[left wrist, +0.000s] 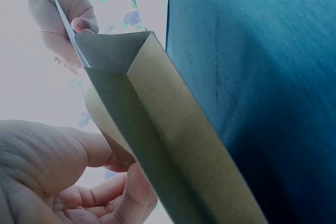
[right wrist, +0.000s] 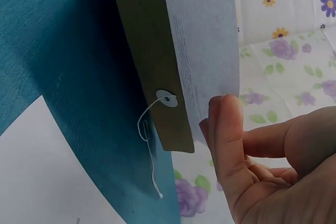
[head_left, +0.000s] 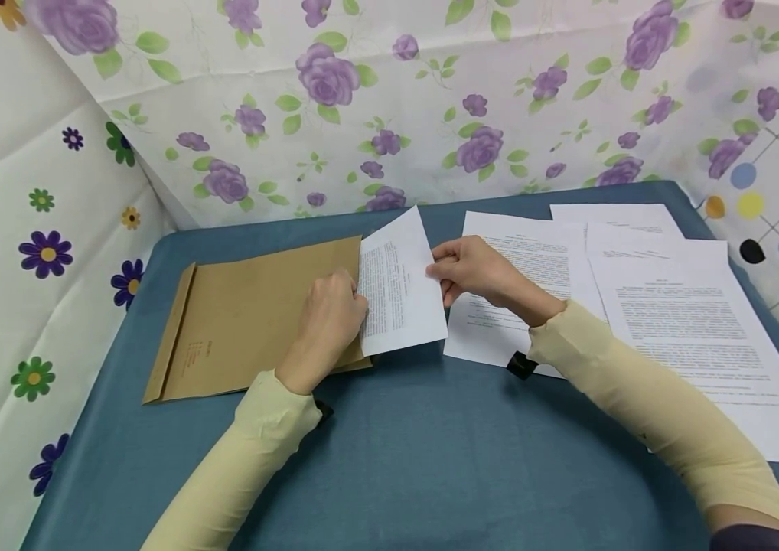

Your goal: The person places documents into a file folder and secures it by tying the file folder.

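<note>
A brown paper envelope (head_left: 252, 306) lies on the left of the table, its mouth facing right and standing open. My left hand (head_left: 329, 329) pinches its upper layer near the mouth, thumb against fingers in the left wrist view. A printed white sheet (head_left: 399, 295) sits partly inside the envelope, its outer part sticking out and tilted up. At the sheet's right edge, my right hand (head_left: 472, 268) pinches the paper between thumb and fingers. In the right wrist view, the envelope's flap (right wrist: 152, 56) shows a round white button (right wrist: 167, 98) with a loose string (right wrist: 151, 161).
Several printed sheets (head_left: 686, 321) lie overlapping on the right side of the table, partly beneath my right forearm. The blue tablecloth (head_left: 444, 459) spreads in front of both hands. Flower-patterned sheeting (head_left: 334, 138) rises behind the table and at its sides.
</note>
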Action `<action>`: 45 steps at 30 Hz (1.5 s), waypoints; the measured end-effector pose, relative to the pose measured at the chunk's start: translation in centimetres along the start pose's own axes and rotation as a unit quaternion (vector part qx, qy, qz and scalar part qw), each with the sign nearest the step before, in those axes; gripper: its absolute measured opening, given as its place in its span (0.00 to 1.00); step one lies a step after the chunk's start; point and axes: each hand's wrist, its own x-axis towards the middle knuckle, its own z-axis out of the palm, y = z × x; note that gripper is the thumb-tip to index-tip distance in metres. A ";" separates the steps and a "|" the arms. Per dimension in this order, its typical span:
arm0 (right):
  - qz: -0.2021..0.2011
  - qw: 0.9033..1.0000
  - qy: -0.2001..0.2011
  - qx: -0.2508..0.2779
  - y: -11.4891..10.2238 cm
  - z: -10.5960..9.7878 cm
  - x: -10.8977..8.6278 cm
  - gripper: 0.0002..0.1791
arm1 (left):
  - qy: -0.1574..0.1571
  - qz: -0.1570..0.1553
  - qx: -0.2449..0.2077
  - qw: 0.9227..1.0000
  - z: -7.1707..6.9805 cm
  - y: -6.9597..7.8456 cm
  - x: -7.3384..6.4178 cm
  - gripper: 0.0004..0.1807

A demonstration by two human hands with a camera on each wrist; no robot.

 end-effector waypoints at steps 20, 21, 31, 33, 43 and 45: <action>-0.008 1.000 0.006 0.027 0.8 2.1 1.4 0.16 | 0.005 -0.002 -0.004 1.000 -0.2 0.1 -0.2 0.13; -0.008 1.000 0.007 0.027 0.8 2.2 1.5 0.16 | 0.006 -0.003 -0.005 1.000 -0.2 0.1 -0.2 0.13; -0.024 0.999 0.009 0.038 1.0 2.2 1.3 0.13 | 0.014 0.007 -0.007 1.000 -0.2 -0.1 -0.2 0.14; -0.026 0.999 0.006 0.041 1.1 2.4 1.4 0.12 | 0.014 0.008 -0.007 1.000 -0.2 -0.1 -0.3 0.13; -0.014 0.999 0.000 0.042 0.5 3.4 1.7 0.12 | 0.016 0.012 -0.013 1.000 -0.2 -0.2 -0.2 0.14; -0.009 0.999 0.002 0.043 0.3 3.4 1.6 0.13 | 0.017 0.015 -0.011 1.000 -0.3 -0.3 -0.2 0.15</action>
